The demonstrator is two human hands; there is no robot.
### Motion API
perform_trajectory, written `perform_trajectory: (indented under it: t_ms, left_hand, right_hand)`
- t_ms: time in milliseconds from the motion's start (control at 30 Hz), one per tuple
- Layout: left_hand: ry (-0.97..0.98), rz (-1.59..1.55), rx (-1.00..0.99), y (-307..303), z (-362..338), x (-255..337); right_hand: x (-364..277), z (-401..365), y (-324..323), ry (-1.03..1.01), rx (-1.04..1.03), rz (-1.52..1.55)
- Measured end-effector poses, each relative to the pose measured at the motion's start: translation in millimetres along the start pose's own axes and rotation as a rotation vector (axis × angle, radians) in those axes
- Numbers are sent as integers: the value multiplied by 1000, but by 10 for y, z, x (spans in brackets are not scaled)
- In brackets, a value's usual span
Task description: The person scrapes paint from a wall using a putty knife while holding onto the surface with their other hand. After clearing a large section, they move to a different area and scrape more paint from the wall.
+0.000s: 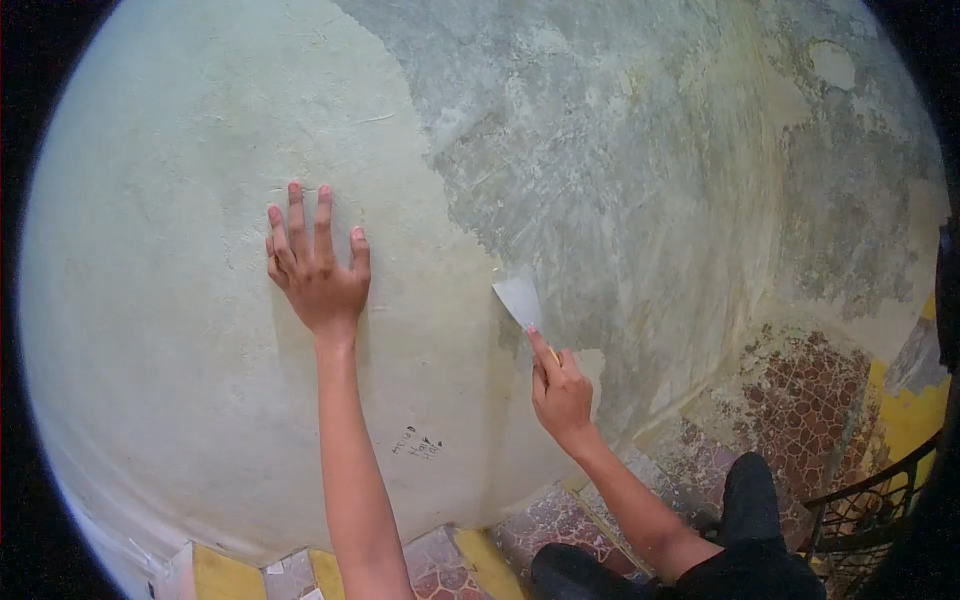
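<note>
My left hand (322,275) lies flat with fingers spread on the pale painted part of the wall (200,330). In my right hand (562,395) is a putty knife (519,300), its handle wrapped by my fingers and the index finger stretched toward the blade. The wide metal blade meets the wall at the ragged edge of the pale paint. Right of that edge, grey bare plaster (620,190) shows, with streaks and leftover patches. Most of the knife's handle is hidden in my grip.
Steps with yellow edges (228,574) and reddish patterned tiles run along the wall's foot. Paint flakes litter the tiled floor (805,400). A black metal railing (870,510) stands at the lower right. My dark-clothed legs (752,500) show below. Small handwriting (420,442) marks the wall.
</note>
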State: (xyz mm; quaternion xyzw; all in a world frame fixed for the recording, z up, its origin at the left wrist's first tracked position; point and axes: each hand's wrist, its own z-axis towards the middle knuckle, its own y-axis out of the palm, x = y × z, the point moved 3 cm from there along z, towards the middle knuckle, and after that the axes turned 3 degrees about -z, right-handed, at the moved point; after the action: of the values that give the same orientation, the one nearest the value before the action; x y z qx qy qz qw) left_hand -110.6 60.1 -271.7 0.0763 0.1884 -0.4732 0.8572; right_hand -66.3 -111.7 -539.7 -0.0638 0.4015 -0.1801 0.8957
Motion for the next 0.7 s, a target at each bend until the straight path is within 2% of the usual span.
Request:
perform_trajectory:
  t_ms: [133, 233, 367, 467, 567, 700]
  left_hand:
    - [-3, 3, 0, 8, -12, -6]
    - [-6, 3, -2, 10, 9, 12]
    - [-24, -6, -11, -13, 11, 24]
    - [-15, 41, -17, -8, 18, 26]
    - [-9, -15, 7, -18, 11, 18]
    - [-16, 15, -10, -6, 0, 29]
  right_hand:
    - [-50, 219, 6, -11, 44, 0]
    - [-29, 100, -14, 13, -19, -5]
    - [-26, 134, -40, 47, -13, 31]
    - [-26, 74, -32, -4, 35, -22]
    - [-50, 111, -13, 17, 12, 49]
    - [-56, 125, -36, 48, -27, -10]
